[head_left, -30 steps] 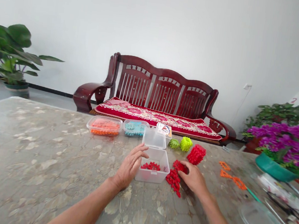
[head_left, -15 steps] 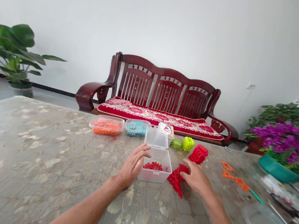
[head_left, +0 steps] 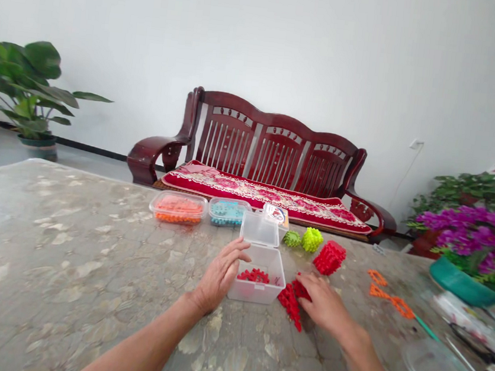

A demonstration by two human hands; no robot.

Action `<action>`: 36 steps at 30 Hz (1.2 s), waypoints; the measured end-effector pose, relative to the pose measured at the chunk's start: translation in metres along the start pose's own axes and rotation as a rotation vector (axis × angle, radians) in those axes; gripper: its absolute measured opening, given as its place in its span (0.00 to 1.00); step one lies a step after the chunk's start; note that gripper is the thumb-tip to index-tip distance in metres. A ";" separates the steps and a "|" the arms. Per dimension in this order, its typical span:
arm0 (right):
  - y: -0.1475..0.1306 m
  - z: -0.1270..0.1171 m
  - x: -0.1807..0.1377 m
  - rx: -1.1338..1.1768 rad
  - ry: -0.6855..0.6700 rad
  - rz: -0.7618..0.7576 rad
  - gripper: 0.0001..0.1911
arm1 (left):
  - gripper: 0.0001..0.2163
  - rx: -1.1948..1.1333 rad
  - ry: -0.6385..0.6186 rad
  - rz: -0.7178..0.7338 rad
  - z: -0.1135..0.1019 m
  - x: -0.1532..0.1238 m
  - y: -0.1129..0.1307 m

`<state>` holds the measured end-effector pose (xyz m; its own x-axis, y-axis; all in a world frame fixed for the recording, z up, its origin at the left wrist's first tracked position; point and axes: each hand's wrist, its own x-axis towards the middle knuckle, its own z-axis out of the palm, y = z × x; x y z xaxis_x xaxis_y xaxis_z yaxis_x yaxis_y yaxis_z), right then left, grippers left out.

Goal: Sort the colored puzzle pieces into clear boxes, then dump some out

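Resting on the clear box point(head_left: 257, 292), left wall: left hand point(head_left: 218, 276), fingers spread, nothing grasped. Right hand point(head_left: 324, 304) lies on the red pieces point(head_left: 289, 300) just right of the box. Its fingertips are hidden, so can't tell if it's pinching any.

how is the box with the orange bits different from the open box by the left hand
The orange box is shut; the open box has its lid tipped back. The orange box shows a broad layer of orange pieces; the open box holds only a few red pieces. The orange box sits farther off, untouched; the left hand rests against the open box. Both are clear plastic boxes on the table.
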<state>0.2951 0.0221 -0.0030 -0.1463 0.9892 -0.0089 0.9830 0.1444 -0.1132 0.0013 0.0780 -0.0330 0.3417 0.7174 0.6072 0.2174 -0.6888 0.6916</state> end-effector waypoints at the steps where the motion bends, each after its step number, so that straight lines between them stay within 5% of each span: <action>1: 0.000 0.000 -0.001 -0.003 -0.008 -0.011 0.28 | 0.17 0.000 0.001 0.001 0.000 0.000 0.000; 8: 0.000 -0.002 -0.001 -0.007 0.053 0.015 0.26 | 0.17 0.004 0.006 0.007 0.001 0.000 -0.002; 12: -0.006 -0.013 0.001 0.132 0.273 0.098 0.24 | 0.17 -0.005 0.008 0.013 0.001 -0.001 -0.004; 15: -0.027 -0.031 0.007 0.344 0.370 0.002 0.26 | 0.16 -0.015 0.015 0.010 0.003 -0.002 -0.005; 20: -0.079 -0.056 0.027 0.371 0.263 -0.227 0.28 | 0.19 -0.035 0.050 -0.047 0.005 -0.004 -0.006; 26: -0.110 -0.046 0.055 0.286 0.131 -0.346 0.22 | 0.23 -0.116 0.057 -0.088 0.007 -0.005 -0.006; 31: -0.099 -0.031 0.056 0.336 0.255 -0.319 0.20 | 0.23 -0.095 0.053 -0.077 0.007 -0.005 -0.006; 36: -0.041 -0.010 0.044 0.449 0.514 -0.022 0.16 | 0.22 -0.032 0.036 -0.078 0.006 -0.006 -0.006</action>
<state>0.2491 0.0599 0.0109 0.0145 0.8884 0.4589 0.8226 0.2503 -0.5105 0.0034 0.0777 -0.0432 0.2920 0.7726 0.5638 0.2130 -0.6272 0.7491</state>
